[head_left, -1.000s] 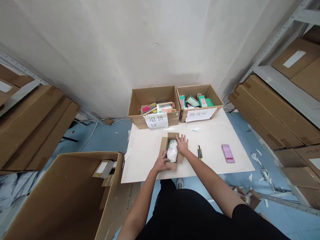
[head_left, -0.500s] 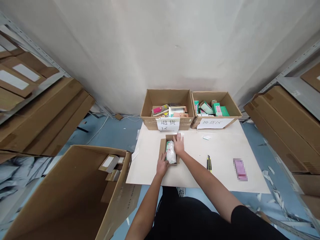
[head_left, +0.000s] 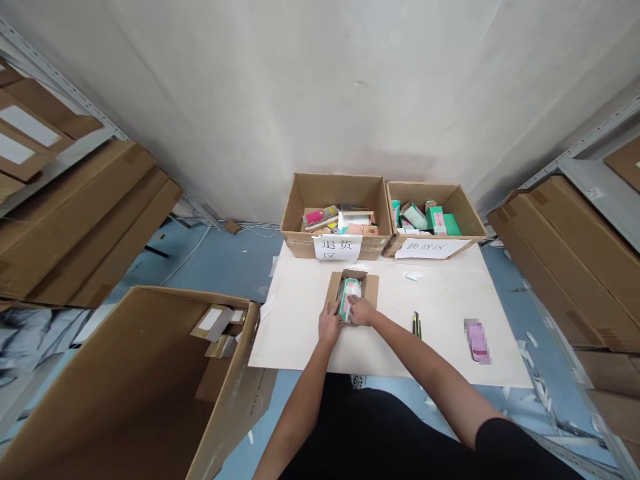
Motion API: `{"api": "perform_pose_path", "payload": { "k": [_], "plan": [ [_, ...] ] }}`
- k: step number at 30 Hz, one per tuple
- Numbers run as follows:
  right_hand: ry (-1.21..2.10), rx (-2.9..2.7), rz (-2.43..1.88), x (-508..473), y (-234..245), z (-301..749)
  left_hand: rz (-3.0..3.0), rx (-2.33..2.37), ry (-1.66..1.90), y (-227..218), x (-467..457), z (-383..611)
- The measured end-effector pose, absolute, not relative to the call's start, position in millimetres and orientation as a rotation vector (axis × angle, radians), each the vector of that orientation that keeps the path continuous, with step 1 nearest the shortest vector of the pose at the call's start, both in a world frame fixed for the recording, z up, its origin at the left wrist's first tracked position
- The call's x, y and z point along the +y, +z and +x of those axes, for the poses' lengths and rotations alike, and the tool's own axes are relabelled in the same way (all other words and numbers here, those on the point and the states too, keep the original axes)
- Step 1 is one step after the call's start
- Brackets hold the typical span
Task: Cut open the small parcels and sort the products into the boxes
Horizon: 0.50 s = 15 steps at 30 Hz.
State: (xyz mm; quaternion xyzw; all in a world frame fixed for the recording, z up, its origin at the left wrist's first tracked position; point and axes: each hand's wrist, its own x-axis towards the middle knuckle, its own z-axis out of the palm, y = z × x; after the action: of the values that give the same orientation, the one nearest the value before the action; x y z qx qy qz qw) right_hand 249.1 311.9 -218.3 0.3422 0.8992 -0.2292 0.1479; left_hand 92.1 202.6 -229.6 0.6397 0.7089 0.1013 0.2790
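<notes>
Two open brown cardboard bins [head_left: 375, 249], white paper labels [head_left: 337, 249] handwritten 退货区 (left) and 换货区 (right); one small open brown cardboard box [head_left: 371, 290] on white table [head_left: 285, 323], containing green-and-white rectangular carton [head_left: 344, 307]. Left hand [head_left: 329, 323]: fingers slightly apart, against box's side; right hand [head_left: 363, 311]: index extended onto carton, others curled; whether either grips, cannot tell.

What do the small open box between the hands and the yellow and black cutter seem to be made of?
Small open box: likely cardboard, matte, by its plain brown, stiff outspread flaps. Cutter: perhaps plastic, by its coloured body; too small to tell its finish.
</notes>
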Motion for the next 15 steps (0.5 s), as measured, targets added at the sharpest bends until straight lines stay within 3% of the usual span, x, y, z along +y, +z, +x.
{"api": "perform_pose_path", "payload": {
  "k": [6,15],
  "plan": [
    [-0.711,2.486,1.272,312.8,-211.7,238.1,1.675,1.825,0.347,-235.8,202.6,88.2],
    [-0.6,2.562,1.243,302.2,-234.2,225.3,1.635,1.765,0.45,-248.0,201.8,82.4]
  ]
}}
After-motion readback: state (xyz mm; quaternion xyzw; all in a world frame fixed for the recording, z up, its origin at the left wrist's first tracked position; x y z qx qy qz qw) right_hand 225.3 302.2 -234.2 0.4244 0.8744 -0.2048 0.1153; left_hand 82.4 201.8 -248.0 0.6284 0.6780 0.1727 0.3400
